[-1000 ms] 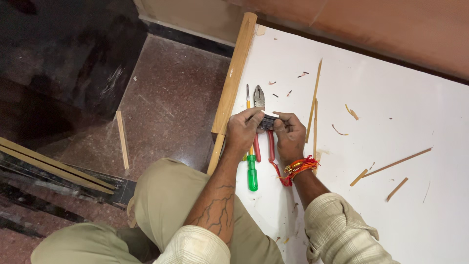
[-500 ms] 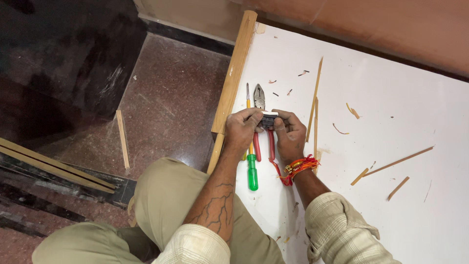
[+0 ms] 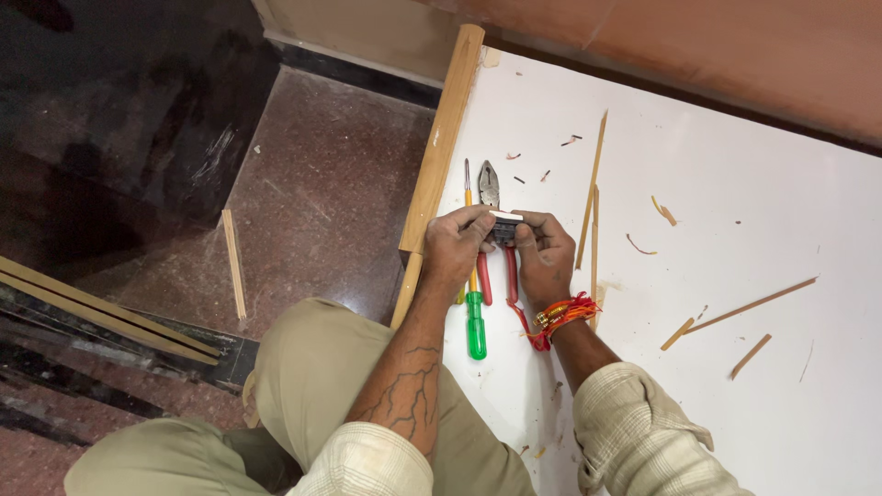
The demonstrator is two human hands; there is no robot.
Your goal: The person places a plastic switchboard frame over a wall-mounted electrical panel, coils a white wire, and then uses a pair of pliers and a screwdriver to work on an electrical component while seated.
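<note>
Hands meet over a white board: a small dark block (image 3: 505, 228) is pinched between the left hand (image 3: 457, 246) and right hand (image 3: 544, 253), fingers closed on its ends. Beneath lie red-handled pliers (image 3: 493, 230) and a green-handled screwdriver (image 3: 474, 303). Grip and position are unchanged from moments before.

Smooth matt white laminate on the board (image 3: 735, 211), with thin raw wood slivers (image 3: 749, 306) scattered at three o'clock. Unfinished pale wood on the edge strip (image 3: 441, 138) at eleven o'clock. Dull grey metal on the pliers (image 3: 489, 186), glossy red plastic on their handles. Shiny translucent green plastic on the screwdriver (image 3: 475, 323). Polished speckled reddish stone on the floor (image 3: 322, 211). Matt khaki cloth on the trousers (image 3: 303, 386).
</note>
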